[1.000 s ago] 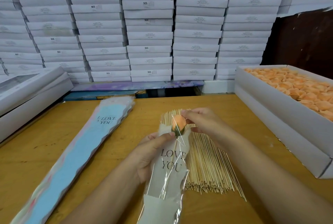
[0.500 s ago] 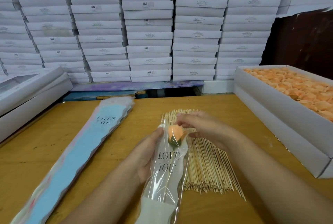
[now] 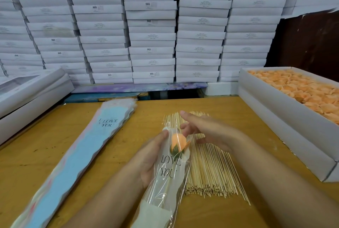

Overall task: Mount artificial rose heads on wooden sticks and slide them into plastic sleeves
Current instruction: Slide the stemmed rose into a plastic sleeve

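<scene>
Left hand [image 3: 149, 161] gripping plastic sleeve [image 3: 166, 178], thumb along its upper edge; orange rose head [image 3: 178, 142] on stick seated inside, above the printed lettering. Right hand [image 3: 207, 132] fingers spread, holding nothing, over the loose wooden sticks [image 3: 211, 169] on the table [image 3: 36, 160]

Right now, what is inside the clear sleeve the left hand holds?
Inside the clear sleeve sits an orange rose head with a green base; a thin wooden stick shows faintly below it. The left hand grips the sleeve. A white insert hides the stick's lower end.
</scene>
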`<act>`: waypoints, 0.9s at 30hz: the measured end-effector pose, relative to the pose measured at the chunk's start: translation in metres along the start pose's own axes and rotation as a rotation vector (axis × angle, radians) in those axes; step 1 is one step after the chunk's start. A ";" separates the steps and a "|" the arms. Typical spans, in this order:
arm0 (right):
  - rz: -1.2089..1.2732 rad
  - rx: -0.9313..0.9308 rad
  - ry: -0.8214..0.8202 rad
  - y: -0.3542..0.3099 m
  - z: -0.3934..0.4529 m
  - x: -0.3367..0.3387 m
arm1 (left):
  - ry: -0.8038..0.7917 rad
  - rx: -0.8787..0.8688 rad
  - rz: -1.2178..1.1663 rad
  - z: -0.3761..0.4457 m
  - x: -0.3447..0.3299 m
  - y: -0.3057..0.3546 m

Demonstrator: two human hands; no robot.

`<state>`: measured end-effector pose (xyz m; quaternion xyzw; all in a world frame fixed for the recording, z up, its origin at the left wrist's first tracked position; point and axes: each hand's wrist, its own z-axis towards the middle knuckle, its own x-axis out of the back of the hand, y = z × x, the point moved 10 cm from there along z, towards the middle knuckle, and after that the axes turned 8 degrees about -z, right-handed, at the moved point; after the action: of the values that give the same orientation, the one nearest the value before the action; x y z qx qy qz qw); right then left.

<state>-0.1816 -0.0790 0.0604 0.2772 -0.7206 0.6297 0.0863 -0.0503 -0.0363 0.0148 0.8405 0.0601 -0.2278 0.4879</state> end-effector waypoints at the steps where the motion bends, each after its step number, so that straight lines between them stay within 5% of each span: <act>1: 0.023 0.010 0.021 0.000 -0.001 0.000 | -0.011 0.000 -0.009 0.000 -0.001 0.000; 4: 0.171 0.006 0.133 0.007 -0.002 0.006 | -0.006 -0.018 -0.001 -0.001 0.000 0.003; 12: 0.444 -0.162 -0.032 0.021 -0.008 -0.031 | -0.072 -0.001 -0.051 -0.001 -0.006 0.001; 20: 0.601 -0.048 0.276 0.025 -0.002 0.002 | -0.112 -0.042 0.136 -0.006 -0.010 -0.001; 27: 0.764 -0.001 0.305 0.030 -0.006 -0.001 | -0.130 -0.048 0.195 -0.007 -0.015 -0.006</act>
<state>-0.1969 -0.0711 0.0354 -0.1069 -0.7509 0.6499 -0.0480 -0.0630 -0.0251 0.0199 0.8141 -0.0481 -0.2317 0.5303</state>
